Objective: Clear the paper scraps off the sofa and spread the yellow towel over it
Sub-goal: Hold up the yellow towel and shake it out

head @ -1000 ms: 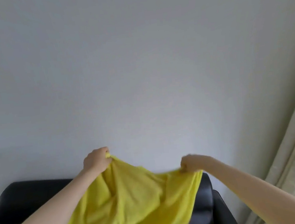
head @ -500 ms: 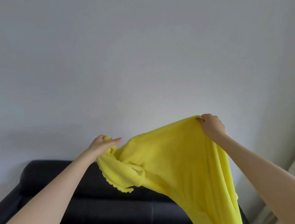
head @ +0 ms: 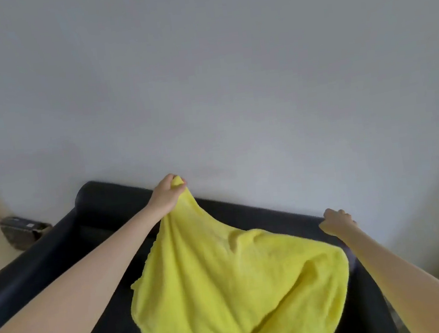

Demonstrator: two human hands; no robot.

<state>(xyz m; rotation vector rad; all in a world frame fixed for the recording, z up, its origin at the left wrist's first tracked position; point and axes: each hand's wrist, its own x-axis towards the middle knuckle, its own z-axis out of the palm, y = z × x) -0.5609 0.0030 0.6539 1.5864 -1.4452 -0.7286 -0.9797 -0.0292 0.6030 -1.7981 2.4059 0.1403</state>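
Soft even daylight, brighter lower right; plain grey wall [head: 229, 69] vignettes toward corners; wide-angle bending at edges; slight overall softness.

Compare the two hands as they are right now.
The left hand pinches a bunched corner of the yellow towel; the right hand looks curled, but no towel shows in it. The left hand sits higher and over the sofa's back; the right hand is lower, by the sofa's right end. Both are bare and reach forward.
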